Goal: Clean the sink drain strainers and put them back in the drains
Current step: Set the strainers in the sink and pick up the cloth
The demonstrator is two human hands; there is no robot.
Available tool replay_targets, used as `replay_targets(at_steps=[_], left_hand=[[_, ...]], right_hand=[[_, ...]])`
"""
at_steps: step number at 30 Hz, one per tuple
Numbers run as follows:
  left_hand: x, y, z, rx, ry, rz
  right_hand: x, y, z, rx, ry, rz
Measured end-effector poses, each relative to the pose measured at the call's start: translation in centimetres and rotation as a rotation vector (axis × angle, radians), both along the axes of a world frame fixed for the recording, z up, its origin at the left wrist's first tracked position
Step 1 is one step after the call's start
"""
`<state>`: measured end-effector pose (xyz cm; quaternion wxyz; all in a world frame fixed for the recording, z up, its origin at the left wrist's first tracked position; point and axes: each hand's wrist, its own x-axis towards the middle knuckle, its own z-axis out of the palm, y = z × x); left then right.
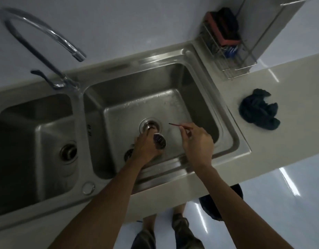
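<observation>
Fingers [149, 135] of left hand [146, 148] grip round perforated metal strainer [160, 141].

A pale stone countertop [273, 141] holds a steel double sink [227, 133] set into it. A crumpled dark cloth [259, 109] lies on the counter at three o'clock from the sink. A wire rack [232, 56] holding sponges stands at one o'clock. A curved tap [38, 33] rises at eleven o'clock.

Two basins [173, 97], two strainers [160, 141], one faucet [47, 35].
</observation>
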<state>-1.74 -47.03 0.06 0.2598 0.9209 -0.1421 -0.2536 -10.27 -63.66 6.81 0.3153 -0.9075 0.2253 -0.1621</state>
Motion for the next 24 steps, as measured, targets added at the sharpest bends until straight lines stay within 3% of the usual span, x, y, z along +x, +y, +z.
replay_targets(at_steps=[10, 24], left_hand=[[1.9, -1.5, -5.2, 0.093, 0.115, -0.096], [2.0, -1.6, -6.0, 0.138, 0.137, -0.167]], right_hand=[[5.3, -3.0, -4.0, -0.009, 0.119, 0.096], [6.6, -2.6, -5.5, -0.029, 0.146, 0.133]])
